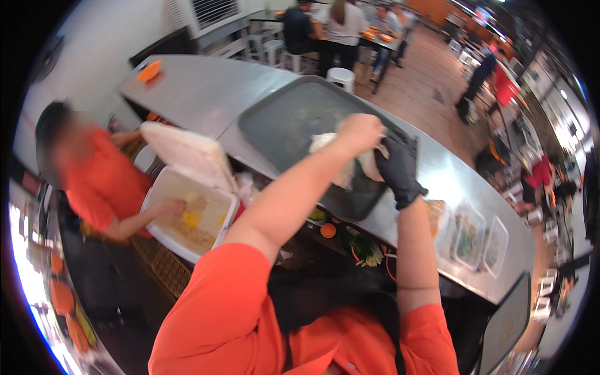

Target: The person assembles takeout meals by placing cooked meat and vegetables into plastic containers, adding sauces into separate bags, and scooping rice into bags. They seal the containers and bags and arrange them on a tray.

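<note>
My right hand (401,166), in a black glove, is closed around a limp, pale piece of food (371,165), possibly raw meat. Against it, my bare left hand (361,133) has its fingers curled; whether they hold the piece is hidden. Both hands are over a large grey tray (274,119) on a metal counter. More pale food (345,176) shows beneath my left forearm, partly covered by it; a whitish bit (322,140) lies on the other side of that arm.
At left, a person in an orange shirt (105,180) reaches into a white lidded cooler box (159,187) holding yellow items. Clear plastic containers (468,236) and a bag (436,215) sit on the counter at right. An orange bowl (149,71) is at its far left end.
</note>
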Demonstrator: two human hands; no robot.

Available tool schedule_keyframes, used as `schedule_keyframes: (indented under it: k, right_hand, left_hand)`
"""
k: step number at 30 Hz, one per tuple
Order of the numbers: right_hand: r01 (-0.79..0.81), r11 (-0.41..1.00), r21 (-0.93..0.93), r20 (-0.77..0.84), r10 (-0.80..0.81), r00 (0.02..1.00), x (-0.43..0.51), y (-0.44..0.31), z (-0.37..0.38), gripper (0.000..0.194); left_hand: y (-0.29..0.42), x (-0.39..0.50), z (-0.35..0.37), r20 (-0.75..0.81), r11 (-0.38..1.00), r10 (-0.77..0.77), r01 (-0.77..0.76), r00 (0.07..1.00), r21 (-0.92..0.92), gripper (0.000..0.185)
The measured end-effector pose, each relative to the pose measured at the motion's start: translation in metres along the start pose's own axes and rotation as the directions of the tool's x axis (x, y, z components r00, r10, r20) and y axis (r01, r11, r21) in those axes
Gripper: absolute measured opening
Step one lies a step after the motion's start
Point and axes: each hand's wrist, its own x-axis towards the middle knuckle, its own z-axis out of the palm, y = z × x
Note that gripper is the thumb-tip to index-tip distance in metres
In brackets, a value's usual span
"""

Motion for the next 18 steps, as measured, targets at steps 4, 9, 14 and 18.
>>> schedule_keyframes:
  k: [4, 9, 14, 18]
  right_hand:
    - [0.076, 0.944, -0.321, 0.192, -0.014, 0.981, -0.006, -0.012, -0.006, 0.046]
    - [0.222, 0.936, -0.272, 0.244, -0.156, 0.957, -0.010, -0.008, -0.016, 0.044]
    - [-0.227, 0.677, 0.700, 0.147, 0.175, 0.974, 0.017, -0.002, -0.045, 0.034]
    - [0.091, 0.776, 0.624, -0.524, 0.330, 0.785, 0.050, -0.040, -0.086, 0.042]
  left_hand:
    - [-0.007, 0.009, 0.016, 0.136, 0.999, -0.016, 0.021, 0.991, -0.033, 0.026]
    - [-0.020, 0.017, 0.023, 0.201, 0.998, 0.006, -0.019, 0.980, 0.063, 0.021]
    - [-0.012, -0.018, 0.004, -0.104, 0.928, -0.056, 0.013, 0.993, -0.373, 0.028]
    - [0.001, -0.090, -0.029, -0.495, 0.781, 0.051, -0.344, 0.867, -0.522, 0.014]
